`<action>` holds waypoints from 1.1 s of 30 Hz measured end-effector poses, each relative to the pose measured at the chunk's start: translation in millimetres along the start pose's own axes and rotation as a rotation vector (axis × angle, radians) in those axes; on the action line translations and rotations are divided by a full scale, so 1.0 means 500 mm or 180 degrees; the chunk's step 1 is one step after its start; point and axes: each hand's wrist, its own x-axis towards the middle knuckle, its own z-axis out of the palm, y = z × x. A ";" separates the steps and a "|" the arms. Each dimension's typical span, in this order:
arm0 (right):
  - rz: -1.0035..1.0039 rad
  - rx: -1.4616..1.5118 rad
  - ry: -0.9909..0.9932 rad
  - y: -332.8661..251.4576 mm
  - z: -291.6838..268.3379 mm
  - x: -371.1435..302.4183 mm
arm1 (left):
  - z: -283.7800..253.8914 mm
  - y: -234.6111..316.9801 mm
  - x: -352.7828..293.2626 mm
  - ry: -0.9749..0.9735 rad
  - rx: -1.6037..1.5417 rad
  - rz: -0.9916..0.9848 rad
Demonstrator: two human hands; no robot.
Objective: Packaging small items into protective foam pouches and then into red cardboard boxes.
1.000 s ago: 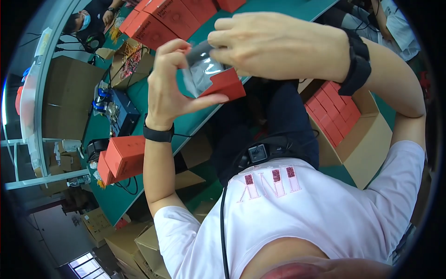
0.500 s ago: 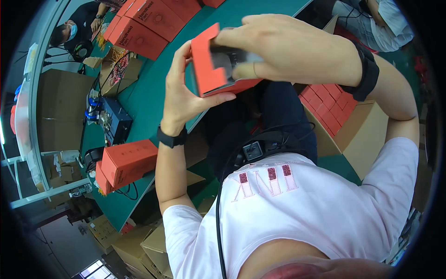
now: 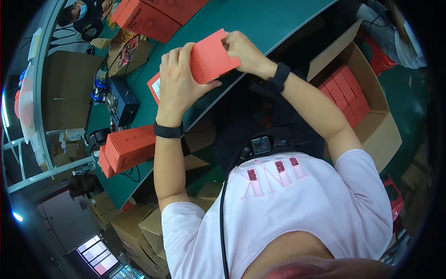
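Head view: I see the left hand (image 3: 175, 86) clasping a red box (image 3: 209, 59) above the green table (image 3: 260, 23), probably steadying it for the right hand (image 3: 248, 55) at its end, right grip unclear

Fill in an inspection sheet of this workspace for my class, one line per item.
Surface: flat green tabletop.
Job's things: oblong red cardboard box, held up near the tabletop's edge.
Clutter: boxy blue device, open brown cardboard box of small parts, large red cardboard boxes.
Hands: left hand grips the oblong box; right hand is at its notched end, fingertips partly hidden.
Cables: thin black cable down the white fabric shirt.
Surroundings: big open brown cardboard carton holding small red boxes, at right.
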 end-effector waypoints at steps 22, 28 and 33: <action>-0.0448 -0.2973 -0.0369 -0.087 -0.194 0.057 | 0.071 -0.029 0.054 -0.0282 -0.0727 -0.0421; -0.1334 -0.1974 0.0087 -0.140 -0.156 0.039 | 0.072 -0.016 0.048 -0.0025 -0.0995 -0.0601; -0.1274 -0.1324 0.0637 -0.136 -0.094 0.079 | 0.089 -0.016 0.054 -0.0008 -0.0945 -0.0822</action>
